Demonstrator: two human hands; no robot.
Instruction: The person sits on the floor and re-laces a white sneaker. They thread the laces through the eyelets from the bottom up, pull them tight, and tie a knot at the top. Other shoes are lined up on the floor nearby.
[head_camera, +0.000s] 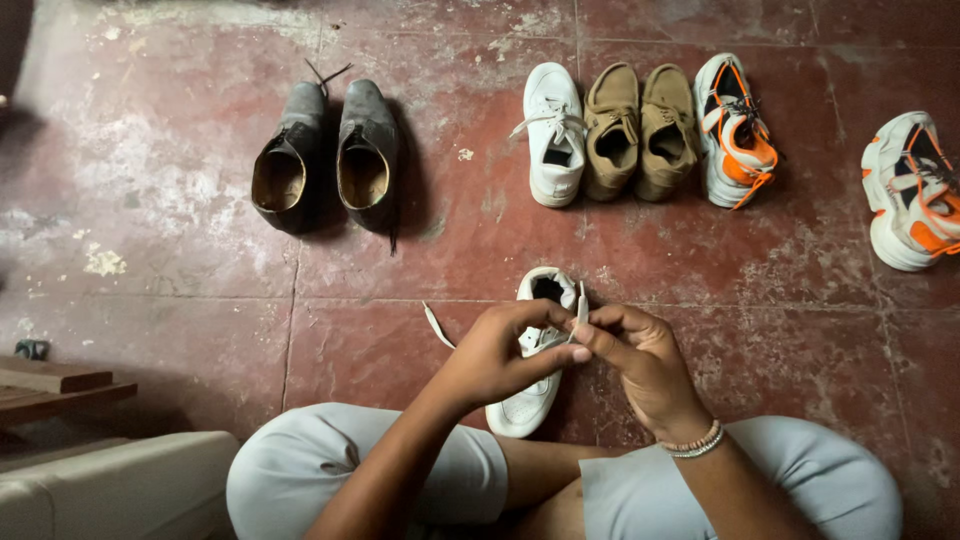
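On the red floor (420, 250) between the knees lies a white sneaker (525, 400), toe toward the person. Both hands, left (500, 355) and right (645, 365), pinch its white lace (581, 308). Lace: soft, limp, light; best gripped near the tip. Sneaker: light, flexible upper.

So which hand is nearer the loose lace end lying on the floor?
Left. The left hand is just right of the lace end; the right hand is farther right, across the white shoe.

Home floor (180, 180); rows of shoes (640, 130)
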